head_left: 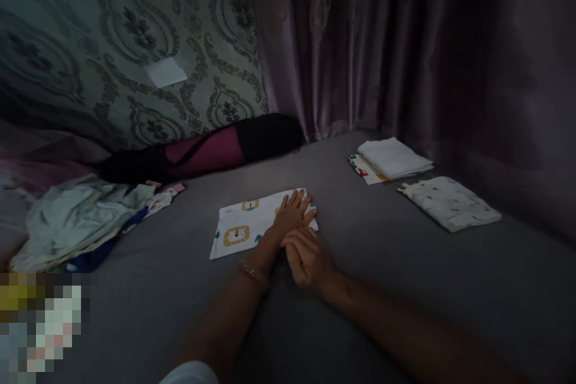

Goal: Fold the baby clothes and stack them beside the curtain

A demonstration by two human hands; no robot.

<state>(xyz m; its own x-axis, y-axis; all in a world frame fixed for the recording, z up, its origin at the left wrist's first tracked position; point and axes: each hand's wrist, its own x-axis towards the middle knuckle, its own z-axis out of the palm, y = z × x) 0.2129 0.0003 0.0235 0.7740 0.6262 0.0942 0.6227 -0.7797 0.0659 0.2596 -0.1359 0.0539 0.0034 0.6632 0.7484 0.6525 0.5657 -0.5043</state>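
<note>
A folded white cloth with yellow lion faces and green leaves (236, 235) lies on the grey bed sheet. My left hand (291, 216) rests palm down on its right part, with the fingers spread; a thin bracelet circles that wrist. Close against the left hand's near side is my right hand (308, 255), its fingers curled in beside the cloth's lower right edge. Whatever those fingers hold, if anything, is hidden.
To the right lie a folded white cloth (396, 158) on a colourful printed one (368, 171), and a folded patterned cloth (452, 204). A loose clothes heap (85, 216) is at left. A black and maroon long bag (207, 153) lies along the wall.
</note>
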